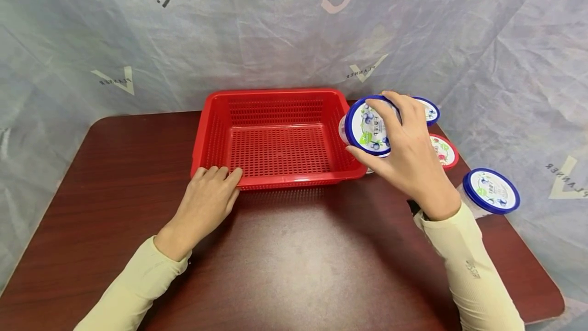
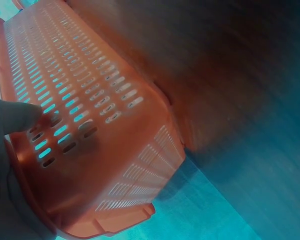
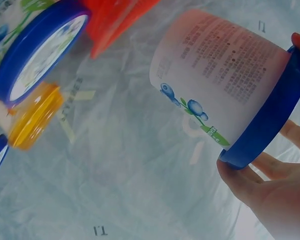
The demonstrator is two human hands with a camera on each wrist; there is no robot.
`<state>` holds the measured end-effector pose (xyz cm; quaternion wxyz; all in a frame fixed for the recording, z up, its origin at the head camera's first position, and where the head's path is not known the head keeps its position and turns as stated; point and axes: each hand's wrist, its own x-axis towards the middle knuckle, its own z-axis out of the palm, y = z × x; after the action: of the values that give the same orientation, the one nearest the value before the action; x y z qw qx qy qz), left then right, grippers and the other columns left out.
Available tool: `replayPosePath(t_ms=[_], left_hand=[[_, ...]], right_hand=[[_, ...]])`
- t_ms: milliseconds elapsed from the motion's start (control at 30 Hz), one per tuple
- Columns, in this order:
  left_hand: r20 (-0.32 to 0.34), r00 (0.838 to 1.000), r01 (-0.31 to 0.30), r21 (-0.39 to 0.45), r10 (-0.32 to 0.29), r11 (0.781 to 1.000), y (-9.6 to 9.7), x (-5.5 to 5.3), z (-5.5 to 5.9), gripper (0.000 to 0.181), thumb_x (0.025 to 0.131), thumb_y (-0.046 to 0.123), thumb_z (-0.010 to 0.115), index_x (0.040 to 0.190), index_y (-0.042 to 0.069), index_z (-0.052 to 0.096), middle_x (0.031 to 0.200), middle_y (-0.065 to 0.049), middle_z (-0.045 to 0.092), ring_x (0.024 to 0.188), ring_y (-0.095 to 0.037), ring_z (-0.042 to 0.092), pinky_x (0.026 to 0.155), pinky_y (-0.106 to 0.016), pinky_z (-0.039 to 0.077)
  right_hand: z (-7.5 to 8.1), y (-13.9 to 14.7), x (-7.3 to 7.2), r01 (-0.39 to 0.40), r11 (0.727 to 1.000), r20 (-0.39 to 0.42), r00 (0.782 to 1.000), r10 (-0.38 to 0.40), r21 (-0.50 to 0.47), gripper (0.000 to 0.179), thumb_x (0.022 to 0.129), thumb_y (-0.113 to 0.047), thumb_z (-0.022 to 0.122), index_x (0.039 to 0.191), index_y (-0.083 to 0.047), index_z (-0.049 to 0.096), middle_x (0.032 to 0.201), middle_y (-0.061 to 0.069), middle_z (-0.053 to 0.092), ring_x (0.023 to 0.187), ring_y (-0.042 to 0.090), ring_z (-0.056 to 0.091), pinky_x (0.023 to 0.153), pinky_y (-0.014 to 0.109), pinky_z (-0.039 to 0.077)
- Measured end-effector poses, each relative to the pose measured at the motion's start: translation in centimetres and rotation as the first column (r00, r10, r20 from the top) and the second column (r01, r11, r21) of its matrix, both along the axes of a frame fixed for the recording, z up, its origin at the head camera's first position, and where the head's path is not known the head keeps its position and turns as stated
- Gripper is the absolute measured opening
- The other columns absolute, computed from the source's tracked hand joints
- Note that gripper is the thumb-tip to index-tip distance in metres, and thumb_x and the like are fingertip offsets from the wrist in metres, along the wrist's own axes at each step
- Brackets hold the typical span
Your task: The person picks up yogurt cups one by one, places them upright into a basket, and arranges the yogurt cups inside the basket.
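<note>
My right hand (image 1: 411,155) holds a plastic tub (image 1: 369,129) by the rim of its blue lid, in the air beside the right end of a red plastic basket (image 1: 294,180). The lid carries a blueberry picture. Seen from the right wrist, the tub (image 3: 210,75) is tilted, with printed text on its pale side and fingers and thumb on the lid's edge. At the basket's front left corner, my left hand (image 1: 204,201) grips the rim. In the left wrist view its thumb (image 2: 22,117) lies on the slotted outer wall (image 2: 105,145).
To the right stand a blue-lidded tub (image 1: 429,111), a red-lidded tub (image 1: 444,151) and, nearer, another blue-lidded tub (image 1: 491,190). They rest on a dark red-brown table (image 1: 275,259). A grey sheet (image 1: 275,24) hangs behind the basket and along the sides.
</note>
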<state>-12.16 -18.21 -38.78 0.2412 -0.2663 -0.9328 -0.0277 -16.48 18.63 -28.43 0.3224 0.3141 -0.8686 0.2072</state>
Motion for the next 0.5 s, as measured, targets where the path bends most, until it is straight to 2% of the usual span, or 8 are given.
replayPosePath(t_ms=[133, 500], left_hand=[[0.013, 1.0, -0.006, -0.003, 0.006, 1.0, 0.1, 0.1, 0.0, 0.032, 0.081, 0.011, 0.077, 0.108, 0.004, 0.061, 0.081, -0.014, 0.063, 0.072, -0.035, 0.058, 0.067, -0.043, 0.041], [0.014, 1.0, -0.006, -0.003, 0.007, 1.0, 0.0, 0.0, 0.1, 0.033, 0.081, 0.013, 0.077, 0.109, 0.005, 0.06, 0.08, -0.014, 0.062, 0.072, -0.035, 0.058, 0.068, -0.042, 0.041]], right_hand=[[-0.1, -0.8, -0.6, -0.017, 1.0, 0.018, 1.0, 0.017, -0.023, 0.08, 0.069, -0.03, 0.09, 0.135, -0.008, 0.052, 0.141, 0.021, 0.045, 0.132, 0.039, 0.037, 0.105, 0.057, 0.034], [-0.5, -2.8, -2.3, -0.033, 0.999, 0.024, 0.999, 0.033, -0.008, 0.076, 0.074, -0.038, 0.086, 0.136, -0.009, 0.053, 0.141, 0.021, 0.046, 0.133, 0.038, 0.037, 0.106, 0.055, 0.033]])
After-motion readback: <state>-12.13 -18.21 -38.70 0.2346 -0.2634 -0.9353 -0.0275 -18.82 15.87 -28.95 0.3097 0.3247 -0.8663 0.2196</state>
